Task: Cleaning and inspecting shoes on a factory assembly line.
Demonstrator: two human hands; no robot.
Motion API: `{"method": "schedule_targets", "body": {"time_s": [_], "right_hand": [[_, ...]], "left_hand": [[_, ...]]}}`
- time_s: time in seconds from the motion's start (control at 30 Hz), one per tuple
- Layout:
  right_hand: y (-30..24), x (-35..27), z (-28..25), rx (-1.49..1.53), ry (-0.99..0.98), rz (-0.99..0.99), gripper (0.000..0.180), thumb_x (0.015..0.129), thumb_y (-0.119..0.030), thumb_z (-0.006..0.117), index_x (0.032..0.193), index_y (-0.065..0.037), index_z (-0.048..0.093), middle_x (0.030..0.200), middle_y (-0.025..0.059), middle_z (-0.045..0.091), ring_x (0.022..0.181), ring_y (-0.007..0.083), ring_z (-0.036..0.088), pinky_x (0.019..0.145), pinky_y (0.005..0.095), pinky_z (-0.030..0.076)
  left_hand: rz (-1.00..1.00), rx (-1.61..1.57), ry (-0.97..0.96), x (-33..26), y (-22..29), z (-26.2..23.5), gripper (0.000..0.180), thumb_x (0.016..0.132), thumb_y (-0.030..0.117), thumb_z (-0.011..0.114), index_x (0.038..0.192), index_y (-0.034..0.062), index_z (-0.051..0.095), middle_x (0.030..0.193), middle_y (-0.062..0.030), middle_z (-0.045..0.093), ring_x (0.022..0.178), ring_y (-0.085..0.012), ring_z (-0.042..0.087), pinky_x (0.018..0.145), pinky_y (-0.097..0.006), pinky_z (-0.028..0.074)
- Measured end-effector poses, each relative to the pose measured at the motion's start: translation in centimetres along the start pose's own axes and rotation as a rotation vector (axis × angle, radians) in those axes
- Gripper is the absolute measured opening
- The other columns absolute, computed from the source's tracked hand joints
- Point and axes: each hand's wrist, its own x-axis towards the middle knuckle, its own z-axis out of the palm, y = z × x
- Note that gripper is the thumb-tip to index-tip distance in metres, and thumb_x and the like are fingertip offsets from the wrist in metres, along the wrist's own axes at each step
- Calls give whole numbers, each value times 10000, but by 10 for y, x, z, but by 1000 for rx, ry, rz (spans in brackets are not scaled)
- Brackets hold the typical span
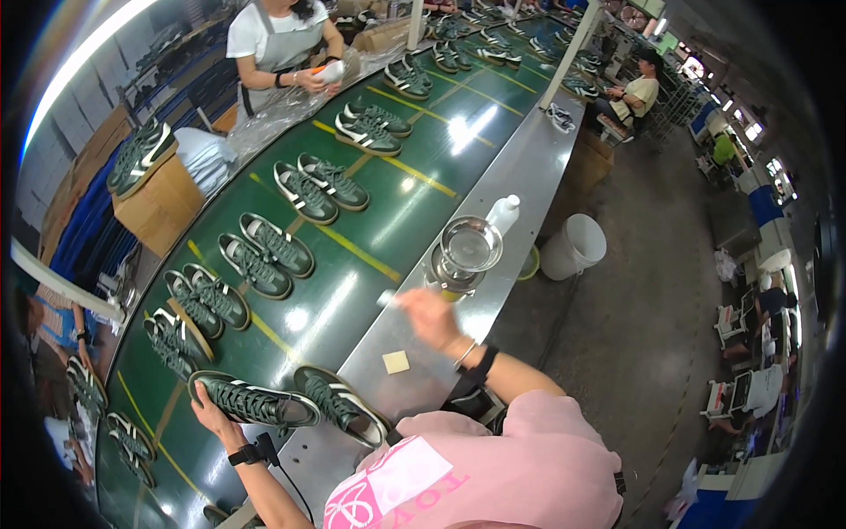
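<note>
Green conveyor (388, 220): shoe pairs (264, 254), perhaps metal bowl (464, 249).

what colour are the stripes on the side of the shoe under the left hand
White stripes on the dark green lace-up shoe under the left hand, seen in the head view.

1. The right hand (429, 315) is motion-blurred; the small pale thing at its fingertips cannot be identified.
2. The left hand (210, 407) lies partly under the heel of the dark green sneaker (254, 401), fingertips hidden.
3. Below that wrist, another shoe (216, 514) is cut off by the edge.
</note>
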Motion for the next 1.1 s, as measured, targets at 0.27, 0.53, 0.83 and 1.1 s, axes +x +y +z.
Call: {"method": "schedule_targets", "body": {"time_s": [0.27, 0.53, 0.83, 1.1], "right_hand": [[84, 53, -77, -345, 163, 167, 216, 868, -25, 624, 1060, -80, 705, 1041, 75, 671, 968, 299, 619, 867, 412, 490], [60, 54, -65, -605, 84, 171, 171, 871, -154, 655, 1024, -128, 727, 1047, 32, 655, 1024, 275, 572, 916, 398, 401], [-22, -93, 79, 438, -929, 164, 550, 929, -353, 650, 1384, -77, 510, 1194, 210, 573, 1120, 363, 581, 964, 431, 478], [-81, -107, 96, 530, -1002, 364, 831, 797, -174, 770, 1502, -139, 332, 1340, 202, 431, 1230, 415, 483, 1059, 428, 413]], "left_hand": [[30, 714, -262, -33, -131, -48, 603, 907, 346, 694, 1396, 74, 472, 1229, -167, 594, 1104, -296, 584, 954, -393, 471], [244, 1175, -494, -81, -134, -71, 490, 848, 330, 723, 1289, 149, 608, 1384, -228, 423, 1250, -438, 416, 1057, -509, 369], [217, 1233, -822, -181, -55, -45, 732, 654, 48, 839, 1321, 182, 568, 1534, -222, 282, 1345, -466, 345, 1110, -492, 352], [420, 1205, -608, -191, -84, -57, 596, 709, -147, 555, 1247, 104, 605, 1345, -207, 496, 1217, -416, 491, 1034, -461, 404]]}}
